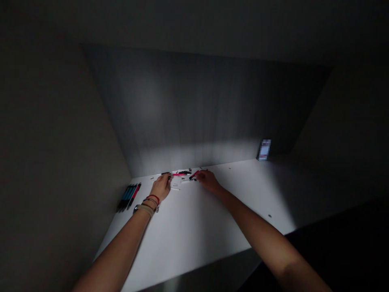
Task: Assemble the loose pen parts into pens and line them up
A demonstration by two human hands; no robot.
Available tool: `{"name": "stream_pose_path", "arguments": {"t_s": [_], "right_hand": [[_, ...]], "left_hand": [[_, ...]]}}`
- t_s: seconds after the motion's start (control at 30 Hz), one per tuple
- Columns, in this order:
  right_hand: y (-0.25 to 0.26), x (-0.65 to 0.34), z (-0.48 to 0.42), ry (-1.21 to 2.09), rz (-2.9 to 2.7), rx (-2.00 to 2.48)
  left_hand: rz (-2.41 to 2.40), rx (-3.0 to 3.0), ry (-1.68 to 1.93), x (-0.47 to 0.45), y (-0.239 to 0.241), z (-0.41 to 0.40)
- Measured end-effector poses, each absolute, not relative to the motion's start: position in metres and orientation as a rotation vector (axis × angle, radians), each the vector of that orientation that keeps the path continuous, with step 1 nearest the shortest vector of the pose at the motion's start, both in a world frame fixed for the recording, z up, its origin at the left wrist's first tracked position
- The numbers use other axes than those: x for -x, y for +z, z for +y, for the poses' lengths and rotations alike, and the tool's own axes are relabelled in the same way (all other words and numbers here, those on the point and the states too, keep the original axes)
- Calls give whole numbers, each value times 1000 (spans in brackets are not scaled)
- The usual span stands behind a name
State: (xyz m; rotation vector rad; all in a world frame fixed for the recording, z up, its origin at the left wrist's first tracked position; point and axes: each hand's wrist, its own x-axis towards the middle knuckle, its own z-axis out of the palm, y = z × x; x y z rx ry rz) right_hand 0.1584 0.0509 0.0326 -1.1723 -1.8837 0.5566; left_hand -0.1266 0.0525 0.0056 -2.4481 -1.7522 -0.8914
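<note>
My left hand (161, 187), with bracelets and a watch at the wrist, is closed at the far part of the white desk (182, 227). A small dark piece shows at its fingertips, too small to name. My right hand (209, 180) has its fingers curled at the end of a red and black pen barrel (193, 175), seemingly gripping it. Between the hands lie a red pen part (178, 174), black pen parts (184, 172), a pale tube with a dark end (189, 180) and a thin white stick (175, 189).
Several blue and black pens and a red one (134, 195) lie side by side at the left wall. A phone with a lit screen (264, 150) leans against the grey back panel (182, 109) at right. A small dark round spot (270, 215) marks the desk near its right front edge.
</note>
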Motion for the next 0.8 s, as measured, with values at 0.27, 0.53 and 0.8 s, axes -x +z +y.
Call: {"name": "stream_pose_path", "arguments": {"t_s": [0.27,0.53,0.8], "right_hand": [[33,-160,50,542,-1905,1172],[32,-159,50,529,-1930,1160],[29,-156,51,584,-1924,1144]], "left_hand": [[-1695,2504,-933,127,8,57],[-1706,2543,-1122,128,13,54],[-1804,2508,-1136,126,13,59]]}}
